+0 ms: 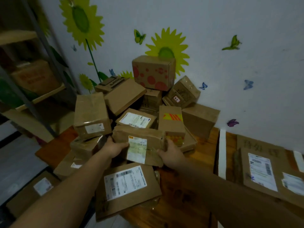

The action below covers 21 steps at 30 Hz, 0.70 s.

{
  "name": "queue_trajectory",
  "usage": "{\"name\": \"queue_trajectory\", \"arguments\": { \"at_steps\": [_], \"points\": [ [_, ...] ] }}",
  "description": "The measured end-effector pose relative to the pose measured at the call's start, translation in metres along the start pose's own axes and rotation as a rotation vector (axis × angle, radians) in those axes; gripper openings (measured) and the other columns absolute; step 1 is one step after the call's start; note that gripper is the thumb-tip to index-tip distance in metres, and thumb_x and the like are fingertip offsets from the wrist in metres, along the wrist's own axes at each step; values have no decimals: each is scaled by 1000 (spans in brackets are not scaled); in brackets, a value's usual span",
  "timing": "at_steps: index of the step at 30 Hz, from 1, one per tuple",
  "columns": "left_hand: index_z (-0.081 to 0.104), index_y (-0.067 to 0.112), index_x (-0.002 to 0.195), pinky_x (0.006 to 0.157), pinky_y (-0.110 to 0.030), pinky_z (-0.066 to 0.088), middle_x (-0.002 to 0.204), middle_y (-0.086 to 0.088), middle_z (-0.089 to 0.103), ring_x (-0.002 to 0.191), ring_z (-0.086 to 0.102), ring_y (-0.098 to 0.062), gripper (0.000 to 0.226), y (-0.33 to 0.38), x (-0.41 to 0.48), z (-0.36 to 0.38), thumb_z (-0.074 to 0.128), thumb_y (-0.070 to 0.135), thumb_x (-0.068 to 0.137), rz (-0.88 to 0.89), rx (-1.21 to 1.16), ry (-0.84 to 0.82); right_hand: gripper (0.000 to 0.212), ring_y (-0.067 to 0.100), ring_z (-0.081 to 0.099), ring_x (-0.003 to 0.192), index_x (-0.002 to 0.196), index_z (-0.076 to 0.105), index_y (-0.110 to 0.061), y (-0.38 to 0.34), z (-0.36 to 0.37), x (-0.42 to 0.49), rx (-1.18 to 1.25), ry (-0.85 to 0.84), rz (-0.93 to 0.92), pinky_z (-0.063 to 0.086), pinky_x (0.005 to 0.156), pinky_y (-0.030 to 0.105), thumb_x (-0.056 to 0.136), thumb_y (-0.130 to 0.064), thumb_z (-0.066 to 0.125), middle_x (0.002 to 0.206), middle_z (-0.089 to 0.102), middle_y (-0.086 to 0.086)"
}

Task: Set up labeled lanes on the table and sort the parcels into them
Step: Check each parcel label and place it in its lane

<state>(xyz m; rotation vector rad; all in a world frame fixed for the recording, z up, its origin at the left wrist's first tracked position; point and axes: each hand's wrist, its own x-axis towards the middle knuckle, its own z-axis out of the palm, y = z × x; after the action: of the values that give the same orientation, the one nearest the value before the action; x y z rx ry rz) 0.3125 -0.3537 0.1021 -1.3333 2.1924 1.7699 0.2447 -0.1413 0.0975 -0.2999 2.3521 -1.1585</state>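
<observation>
Wooden table (pixel 204 155), crumpled boxy cardboard parcels (pixel 92 112)

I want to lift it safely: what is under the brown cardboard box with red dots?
The red-dotted box rests on a brown printed carton, between a flat brown carton and a tilted taped carton. Whether it touches those two, and anything deeper, is hidden.

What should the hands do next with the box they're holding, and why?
Probably lift the parcel straight up first. The left hand and right hand grip its two ends, and other boxes crowd close around it, so sliding might topple them. Sorted parcels lie beyond the white tape strip on the right.
</observation>
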Motion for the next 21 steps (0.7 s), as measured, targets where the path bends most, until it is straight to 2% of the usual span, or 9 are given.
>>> {"name": "queue_trajectory", "arguments": {
  "at_steps": [4, 8, 12, 14, 16, 17, 21],
  "points": [
    [35, 15, 141, 99, -43, 43, 137, -10, 50, 121, 50, -31, 63, -3, -5, -3, 66, 23, 86, 25, -21, -10, 59, 25, 47, 127, 147, 27, -27, 3, 1, -9, 27, 78, 16, 41, 106, 41, 95, -29, 54, 140, 48, 2],
    [37, 17, 140, 93, -37, 43, 132, -6, 52, 119, 51, -29, 55, -9, -29, -2, 61, 17, 90, 162, -34, -30, 59, 25, 46, 129, 148, 27, -30, 1, -14, -32, 125, 182, 24, 41, 107, 46, 95, -28, 54, 144, 45, 2],
    [43, 27, 133, 97, -46, 47, 125, -2, 57, 113, 56, -25, 53, 4, -56, -2, 65, 16, 86, 302, -147, -85, 56, 25, 46, 129, 148, 29, -29, -9, -38, -66, 219, 309, -88, 42, 106, 46, 97, -25, 52, 143, 46, 1],
    [41, 32, 131, 90, -46, 51, 123, -3, 58, 108, 59, -24, 55, 14, -71, -1, 65, 13, 85, 368, -222, -146, 50, 22, 50, 124, 145, 34, -29, -13, -50, -84, 273, 384, -136, 44, 103, 45, 98, -27, 50, 138, 51, 0],
    [35, 35, 134, 79, -38, 53, 114, 1, 57, 101, 59, -20, 58, 24, -87, 3, 62, 12, 88, 429, -261, -219, 48, 21, 52, 122, 144, 37, -28, -17, -61, -102, 316, 472, -158, 46, 101, 45, 97, -31, 49, 136, 53, -1],
    [33, 36, 135, 78, -37, 53, 112, 3, 56, 99, 59, -18, 60, 28, -96, 5, 61, 11, 89, 458, -285, -250, 49, 20, 52, 121, 145, 36, -27, -17, -66, -112, 327, 519, -160, 47, 101, 44, 98, -32, 49, 135, 53, -1],
    [32, 33, 139, 93, -49, 50, 126, -3, 54, 109, 58, -24, 65, 32, -118, 18, 61, 6, 88, 535, -310, -357, 44, 20, 57, 114, 142, 37, -22, -1, -72, -146, 306, 635, -152, 50, 96, 40, 100, -32, 44, 125, 56, -2]
  ]
}}
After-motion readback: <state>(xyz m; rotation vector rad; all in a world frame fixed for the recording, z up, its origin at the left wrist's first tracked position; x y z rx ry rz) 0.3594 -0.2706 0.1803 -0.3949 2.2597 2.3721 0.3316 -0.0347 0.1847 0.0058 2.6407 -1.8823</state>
